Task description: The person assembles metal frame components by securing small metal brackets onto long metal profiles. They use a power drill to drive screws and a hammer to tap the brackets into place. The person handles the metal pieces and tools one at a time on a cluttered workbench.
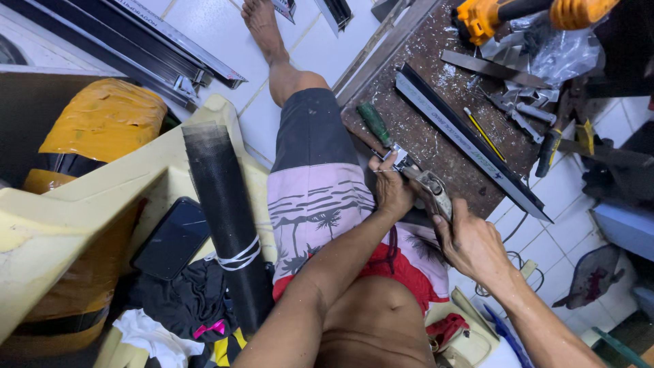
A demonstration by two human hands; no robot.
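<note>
Firmly clamped: left hand [394,189] pinched small metal bracket [402,161] at desk [436,146] edge; right hand [470,242] gripped heavy, rigid hand tool [432,189].

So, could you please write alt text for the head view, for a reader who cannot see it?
A seated person's left hand and right hand grip a small metal part at the edge of a worn workbench. On it lie a green screwdriver, a long metal rail and a yellow drill.
</note>
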